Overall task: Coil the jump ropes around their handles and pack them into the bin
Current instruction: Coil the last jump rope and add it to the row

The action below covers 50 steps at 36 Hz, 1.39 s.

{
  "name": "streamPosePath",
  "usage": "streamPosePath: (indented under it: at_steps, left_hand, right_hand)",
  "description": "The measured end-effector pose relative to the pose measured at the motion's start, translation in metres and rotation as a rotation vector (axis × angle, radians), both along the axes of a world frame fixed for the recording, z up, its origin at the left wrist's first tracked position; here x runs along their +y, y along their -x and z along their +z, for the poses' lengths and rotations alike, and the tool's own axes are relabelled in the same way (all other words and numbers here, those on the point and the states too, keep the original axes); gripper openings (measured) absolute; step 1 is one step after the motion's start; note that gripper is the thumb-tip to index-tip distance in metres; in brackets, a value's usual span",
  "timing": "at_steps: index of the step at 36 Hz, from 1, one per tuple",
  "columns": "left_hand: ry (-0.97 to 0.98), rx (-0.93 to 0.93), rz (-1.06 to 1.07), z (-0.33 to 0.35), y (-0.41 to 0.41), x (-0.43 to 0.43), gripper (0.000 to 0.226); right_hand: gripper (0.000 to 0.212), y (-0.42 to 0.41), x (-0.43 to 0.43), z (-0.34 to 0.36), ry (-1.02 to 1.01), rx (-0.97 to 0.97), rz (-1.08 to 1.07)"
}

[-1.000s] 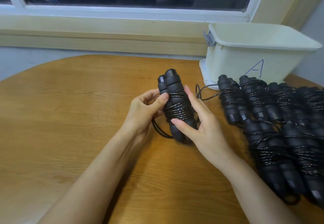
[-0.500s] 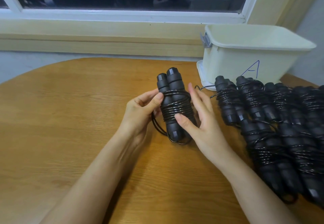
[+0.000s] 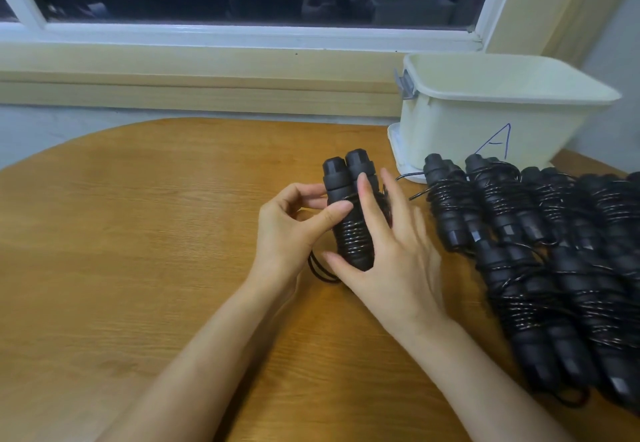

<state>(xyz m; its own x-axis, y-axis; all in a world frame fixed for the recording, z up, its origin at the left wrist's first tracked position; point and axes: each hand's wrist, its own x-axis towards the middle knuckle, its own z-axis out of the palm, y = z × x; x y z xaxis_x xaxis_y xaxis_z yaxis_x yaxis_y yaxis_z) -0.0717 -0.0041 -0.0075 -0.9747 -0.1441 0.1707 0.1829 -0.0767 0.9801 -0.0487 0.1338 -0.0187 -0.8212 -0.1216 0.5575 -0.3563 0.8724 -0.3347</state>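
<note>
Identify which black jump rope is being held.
The jump rope gripped between the left hand and right hand, left of the pile; the others lie untouched beside the bin.

Head camera, angled down, close.
</note>
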Motion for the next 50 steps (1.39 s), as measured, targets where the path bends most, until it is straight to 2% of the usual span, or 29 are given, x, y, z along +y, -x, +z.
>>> streamPosePath:
  at_steps: [5, 9, 11, 16, 23, 28, 31, 35, 38, 44, 48, 50]
  left_hand:
    - [0.038, 0.014, 0.005, 0.000, -0.001, 0.002, 0.046]
    - [0.041, 0.039, -0.020, 0.001, -0.003, 0.004, 0.048]
    - [0.028, 0.051, -0.056, 0.002, -0.003, 0.004, 0.045]
    - [0.015, 0.118, -0.128, 0.002, -0.002, 0.001, 0.037]
    - [0.045, 0.213, -0.143, -0.002, 0.003, -0.006, 0.029]
    - [-0.060, 0.130, -0.143, -0.007, 0.008, -0.012, 0.024]
    - [-0.167, 0.041, -0.179, -0.007, 0.011, -0.014, 0.038]
    - [-0.235, -0.084, -0.346, -0.004, 0.012, -0.020, 0.099]
    - [-0.199, -0.113, -0.417, -0.001, 0.010, -0.021, 0.116]
    - [-0.195, -0.100, -0.384, 0.002, 0.006, -0.020, 0.105]
    - [-0.182, -0.105, -0.300, 0.002, 0.006, -0.016, 0.067]
    - [-0.190, -0.106, -0.245, 0.002, 0.006, -0.014, 0.065]
  right_hand:
    - [0.092, 0.000, -0.003, 0.000, -0.018, 0.034, -0.043]
    - [0.101, 0.000, -0.007, -0.003, -0.008, 0.030, -0.089]
    - [0.097, 0.002, -0.006, -0.005, 0.018, 0.057, -0.080]
    - [0.087, 0.005, 0.000, -0.010, 0.254, 0.097, 0.018]
    - [0.086, 0.005, 0.002, -0.010, 0.500, 0.055, 0.178]
    - [0.081, 0.002, 0.003, -0.007, 0.621, -0.054, 0.319]
    - [0.078, 0.000, 0.002, -0.006, 0.658, -0.096, 0.372]
    - [0.075, -0.002, 0.002, -0.004, 0.671, -0.133, 0.422]
    - [0.074, -0.003, 0.003, -0.003, 0.692, -0.204, 0.476]
    - [0.075, 0.000, 0.004, -0.003, 0.676, -0.267, 0.514]
    - [0.081, 0.001, 0.004, -0.008, 0.570, -0.239, 0.470]
    - [0.089, 0.001, 0.001, -0.010, 0.526, -0.215, 0.415]
